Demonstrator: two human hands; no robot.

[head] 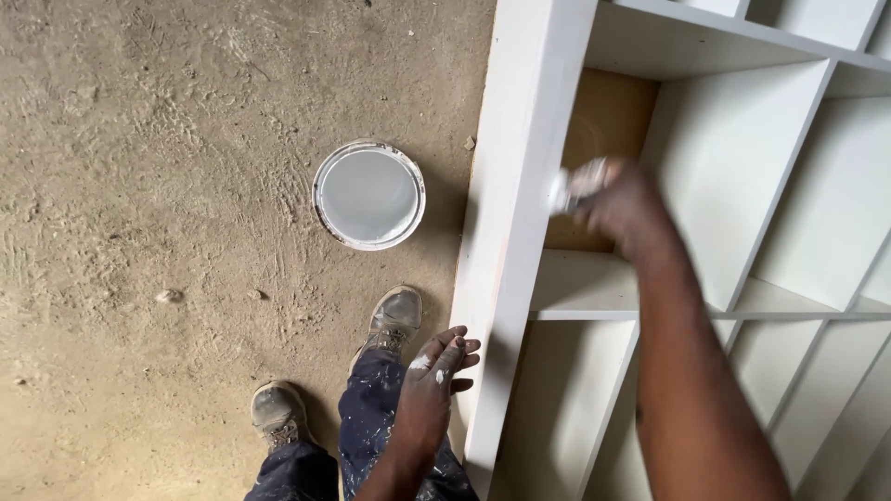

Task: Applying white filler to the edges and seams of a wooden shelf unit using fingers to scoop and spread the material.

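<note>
My right hand [624,206] reaches into a cubby of a white shelving unit [509,232] and grips a paint-covered brush [575,186], blurred by motion, close to the unit's inner side wall. The back of that cubby is bare brown board [613,116]. My left hand [434,376] hangs free beside the unit's outer edge, fingers apart, with white paint spots on it. It holds nothing. An open bucket of white paint [369,195] stands on the floor to the left of the shelving.
The floor is rough brown concrete [139,186] with small stones. My two dusty shoes [394,320] and paint-spattered dark trousers are below, close to the shelving. More white cubbies [817,213] extend right and downward.
</note>
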